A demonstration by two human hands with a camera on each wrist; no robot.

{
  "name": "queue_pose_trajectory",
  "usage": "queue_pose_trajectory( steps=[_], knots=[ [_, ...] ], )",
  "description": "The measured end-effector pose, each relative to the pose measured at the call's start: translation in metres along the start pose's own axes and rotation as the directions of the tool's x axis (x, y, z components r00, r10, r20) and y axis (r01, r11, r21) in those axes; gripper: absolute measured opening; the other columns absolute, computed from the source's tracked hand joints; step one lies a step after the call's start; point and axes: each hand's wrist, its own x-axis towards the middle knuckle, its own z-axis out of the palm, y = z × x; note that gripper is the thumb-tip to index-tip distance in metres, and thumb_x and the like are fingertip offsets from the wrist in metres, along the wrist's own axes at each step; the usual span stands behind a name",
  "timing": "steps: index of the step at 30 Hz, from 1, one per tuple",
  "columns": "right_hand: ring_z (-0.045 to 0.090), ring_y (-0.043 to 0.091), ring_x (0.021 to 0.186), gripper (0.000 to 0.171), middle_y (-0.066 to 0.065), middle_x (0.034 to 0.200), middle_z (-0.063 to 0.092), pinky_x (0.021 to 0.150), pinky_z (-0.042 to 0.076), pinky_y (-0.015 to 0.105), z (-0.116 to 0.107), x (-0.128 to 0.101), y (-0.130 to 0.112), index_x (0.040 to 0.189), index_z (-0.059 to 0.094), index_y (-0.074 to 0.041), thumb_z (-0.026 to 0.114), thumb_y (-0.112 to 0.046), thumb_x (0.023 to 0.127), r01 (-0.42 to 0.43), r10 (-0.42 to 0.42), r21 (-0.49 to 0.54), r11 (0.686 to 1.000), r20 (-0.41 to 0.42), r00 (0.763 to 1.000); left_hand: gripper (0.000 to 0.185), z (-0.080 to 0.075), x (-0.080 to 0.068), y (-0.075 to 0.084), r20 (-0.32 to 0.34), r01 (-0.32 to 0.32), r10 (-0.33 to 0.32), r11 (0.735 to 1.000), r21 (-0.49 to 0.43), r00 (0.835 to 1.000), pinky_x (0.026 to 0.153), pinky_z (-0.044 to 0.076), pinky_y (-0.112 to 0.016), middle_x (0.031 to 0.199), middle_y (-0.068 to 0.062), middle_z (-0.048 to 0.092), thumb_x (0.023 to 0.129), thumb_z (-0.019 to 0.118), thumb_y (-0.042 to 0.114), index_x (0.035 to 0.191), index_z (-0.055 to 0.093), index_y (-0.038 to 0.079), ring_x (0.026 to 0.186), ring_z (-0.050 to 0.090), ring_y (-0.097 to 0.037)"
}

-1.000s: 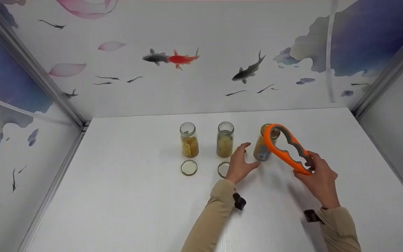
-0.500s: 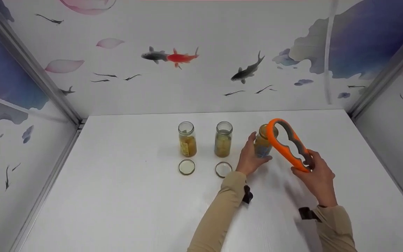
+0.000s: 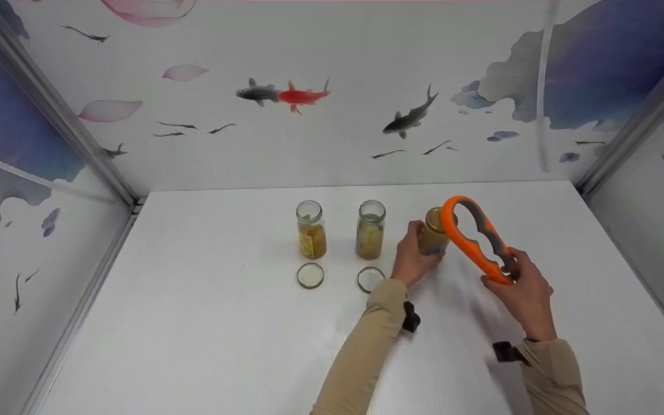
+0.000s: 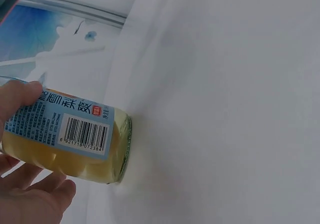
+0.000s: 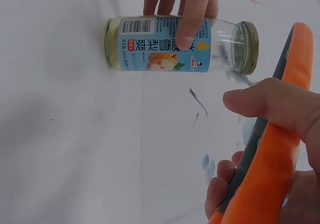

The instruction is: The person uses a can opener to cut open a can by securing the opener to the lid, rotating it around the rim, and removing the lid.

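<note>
My left hand [image 3: 412,257] grips a glass jar [image 3: 433,237] around its body, thumb on one side and fingers on the other. The jar has a gold lid [image 5: 251,47] on, a blue label with a barcode [image 4: 82,134], and pale yellow contents. Whether its base touches the table is hard to tell. My right hand [image 3: 523,295] holds an orange jar opener [image 3: 469,253] with a grey toothed inner edge by its lower end. In the head view the opener's looped end overlaps the side of the gold lid; in the right wrist view they are apart.
Two lidless jars stand to the left, one with yellow contents [image 3: 312,239] and one with paler contents [image 3: 370,239]. A loose lid lies before each: the left lid [image 3: 310,275] and the right lid [image 3: 370,279], close to my left sleeve. A patterned wall [image 3: 332,155] rises behind the white table [image 3: 193,323].
My left hand has moved right from beside the lidded jar and taken hold of it. The jar has shifted slightly. My right hand keeps holding the jar opener, nearly still.
</note>
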Motion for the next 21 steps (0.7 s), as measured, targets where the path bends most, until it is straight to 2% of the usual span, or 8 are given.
queue_pose_trajectory(
  steps=[4, 8, 10, 13, 16, 21],
  knots=[
    [0.054, 0.04, 0.1, 0.062, 0.023, 0.107, 0.058, 0.093, 0.02, 0.065, 0.001, 0.0, -0.001, 0.135, 0.045, 0.0, 0.075, -0.017, 0.084, 0.004, -0.004, 0.01, 1.0, 0.009, 1.0, 0.063, -0.002, -0.002, 0.001, -0.007, 0.002, -0.002, 1.0, -0.003, 1.0, 0.098, 0.041, -0.027, 0.123, -0.002, 0.056, 0.074, 0.084, 0.01, 0.12, 0.042, 0.017, 0.113, 0.052, -0.011],
    [0.055, 0.037, 0.098, 0.061, 0.022, 0.106, 0.06, 0.087, 0.03, 0.056, 0.003, -0.001, -0.002, 0.135, 0.045, -0.001, 0.074, -0.015, 0.084, 0.001, -0.001, -0.001, 1.0, 0.008, 1.0, 0.063, -0.002, -0.004, 0.003, 0.002, 0.022, -0.022, 1.0, -0.011, 1.0, 0.096, 0.042, -0.026, 0.117, 0.003, 0.055, 0.072, 0.086, 0.011, 0.117, 0.043, 0.019, 0.109, 0.052, -0.01],
    [0.056, 0.038, 0.098, 0.061, 0.023, 0.106, 0.06, 0.085, 0.034, 0.054, 0.005, -0.001, -0.003, 0.135, 0.046, -0.001, 0.075, -0.015, 0.084, 0.005, -0.005, -0.007, 1.0, 0.004, 1.0, 0.064, -0.002, -0.006, 0.004, 0.012, 0.041, -0.041, 0.999, 0.001, 0.999, 0.096, 0.042, -0.027, 0.116, 0.005, 0.055, 0.071, 0.086, 0.013, 0.121, 0.047, 0.019, 0.109, 0.052, -0.01],
    [0.056, 0.04, 0.098, 0.061, 0.024, 0.105, 0.059, 0.087, 0.032, 0.057, 0.008, -0.002, -0.005, 0.135, 0.046, 0.0, 0.075, -0.014, 0.083, 0.025, -0.025, -0.013, 1.0, -0.009, 1.0, 0.066, -0.002, -0.008, 0.005, 0.017, 0.064, -0.065, 0.997, 0.048, 0.998, 0.097, 0.041, -0.028, 0.113, 0.006, 0.053, 0.071, 0.087, 0.019, 0.128, 0.053, 0.018, 0.108, 0.051, -0.011],
    [0.055, 0.04, 0.096, 0.059, 0.023, 0.103, 0.058, 0.089, 0.029, 0.059, 0.011, -0.002, -0.007, 0.132, 0.048, 0.0, 0.076, -0.011, 0.081, 0.06, -0.06, -0.026, 0.998, -0.027, 0.998, 0.065, -0.004, -0.01, 0.006, 0.013, 0.087, -0.088, 0.992, 0.087, 0.996, 0.096, 0.042, -0.028, 0.107, 0.005, 0.051, 0.07, 0.088, 0.025, 0.127, 0.059, 0.015, 0.105, 0.052, -0.012],
    [0.054, 0.04, 0.095, 0.06, 0.024, 0.104, 0.058, 0.088, 0.026, 0.062, 0.012, -0.003, -0.011, 0.131, 0.049, 0.002, 0.077, -0.006, 0.079, 0.112, -0.113, -0.038, 0.993, -0.021, 0.993, 0.059, -0.007, -0.018, 0.005, 0.035, 0.106, -0.107, 0.994, 0.026, 0.994, 0.096, 0.042, -0.028, 0.104, 0.01, 0.053, 0.068, 0.089, 0.022, 0.12, 0.062, 0.017, 0.103, 0.053, -0.009]
  ],
)
